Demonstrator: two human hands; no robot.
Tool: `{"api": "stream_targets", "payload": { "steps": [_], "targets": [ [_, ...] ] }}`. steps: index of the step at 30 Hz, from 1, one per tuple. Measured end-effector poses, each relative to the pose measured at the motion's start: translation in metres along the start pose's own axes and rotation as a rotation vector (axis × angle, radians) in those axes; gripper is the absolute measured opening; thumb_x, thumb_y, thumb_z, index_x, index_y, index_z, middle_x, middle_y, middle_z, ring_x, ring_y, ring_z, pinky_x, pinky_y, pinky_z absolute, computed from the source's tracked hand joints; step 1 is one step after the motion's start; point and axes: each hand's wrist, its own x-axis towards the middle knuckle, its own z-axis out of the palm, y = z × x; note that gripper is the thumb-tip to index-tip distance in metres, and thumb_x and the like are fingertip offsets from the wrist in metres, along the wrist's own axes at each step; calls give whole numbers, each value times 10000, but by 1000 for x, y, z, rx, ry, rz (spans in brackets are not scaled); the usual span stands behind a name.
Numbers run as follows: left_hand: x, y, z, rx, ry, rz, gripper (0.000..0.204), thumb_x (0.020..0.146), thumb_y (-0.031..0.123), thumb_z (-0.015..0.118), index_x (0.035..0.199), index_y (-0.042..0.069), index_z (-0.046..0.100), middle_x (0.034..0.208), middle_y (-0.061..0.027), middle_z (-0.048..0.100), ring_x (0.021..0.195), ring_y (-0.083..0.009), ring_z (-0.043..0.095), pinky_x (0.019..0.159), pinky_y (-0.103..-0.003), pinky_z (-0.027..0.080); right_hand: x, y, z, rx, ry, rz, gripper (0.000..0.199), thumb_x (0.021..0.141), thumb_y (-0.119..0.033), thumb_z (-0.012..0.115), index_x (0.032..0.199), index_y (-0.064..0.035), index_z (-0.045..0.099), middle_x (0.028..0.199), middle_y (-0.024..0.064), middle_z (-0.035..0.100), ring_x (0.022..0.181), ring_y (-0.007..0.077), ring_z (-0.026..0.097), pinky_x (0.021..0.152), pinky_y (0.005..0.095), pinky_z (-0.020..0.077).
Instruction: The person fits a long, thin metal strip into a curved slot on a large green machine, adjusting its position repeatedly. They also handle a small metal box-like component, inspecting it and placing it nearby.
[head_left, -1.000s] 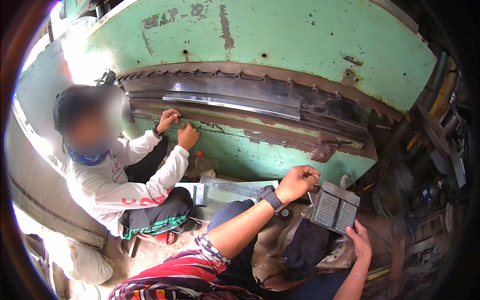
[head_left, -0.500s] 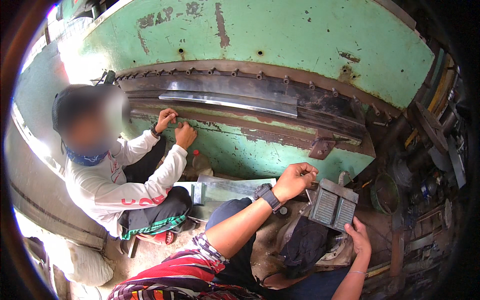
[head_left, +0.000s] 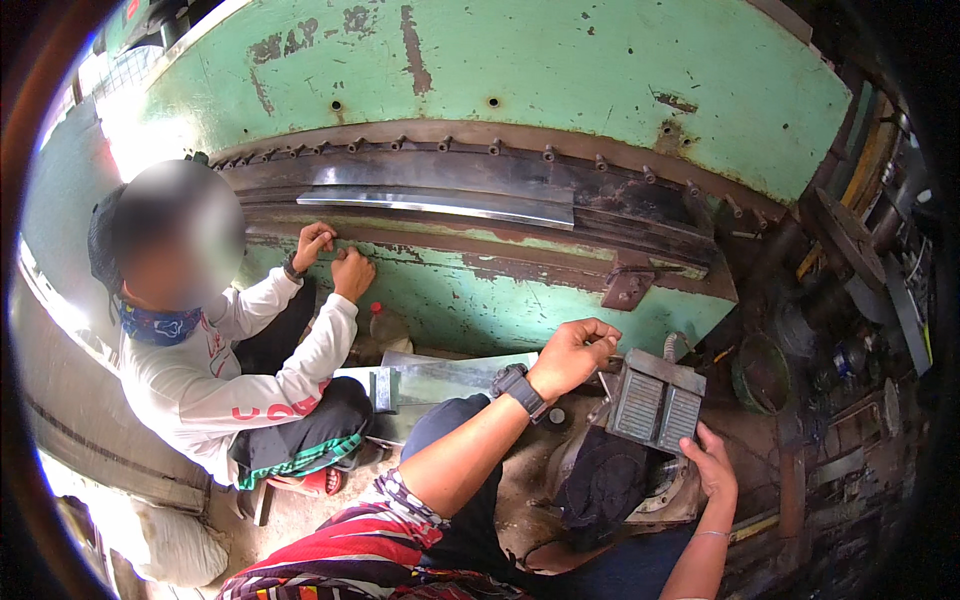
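Observation:
A grey metal double foot pedal (head_left: 655, 405) with two ribbed pads is propped up, tilted, above a black cloth (head_left: 602, 480). My right hand (head_left: 712, 462) is at its lower right corner, with the thumb against the edge and the other fingers partly hidden beside it. To the left of the pedal, my left hand (head_left: 575, 360) is raised with its fingertips pressed together. Whatever may be between those fingertips is too small to make out. Close by, a thin metal rod or lever (head_left: 602, 400) juts from the pedal's left side. A flexible conduit (head_left: 672, 347) rises from its top.
A green press machine (head_left: 540, 70) spans the back, with a shiny bent metal strip (head_left: 435, 204) on its bed. At left a person (head_left: 215, 370) crouches, both hands near the machine's front. Sheet metal (head_left: 450, 378) lies between us. Metal scrap (head_left: 850, 460) crowds the right.
The view has shifted, so most things appear slightly farther left. The person at left has turned their head a little. My hands keep nearly the same places around the pedal.

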Motion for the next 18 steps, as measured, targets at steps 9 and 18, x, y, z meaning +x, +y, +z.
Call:
{"api": "stream_targets", "payload": {
  "steps": [9, 18],
  "targets": [
    [3, 0, 3, -26, 4, -1, 254, 976, 130, 642, 1161, -40, 676, 968, -60, 704, 817, -115, 639, 753, -276, 528, 9, 23, -11, -64, 11, 61, 789, 920, -385, 720, 1519, 31, 418, 1546, 206, 460, 1428, 315, 431, 1188, 431, 310],
    [1, -5, -2, -15, 71, 66, 225, 966, 110, 626, 1113, -52, 678, 878, -46, 679, 728, -100, 619, 674, -274, 517, 4, 24, -7, -105, 9, 35, 767, 940, -400, 689, 1526, 12, 414, 1548, 193, 439, 1432, 301, 408, 1187, 418, 303]
  ]
}}
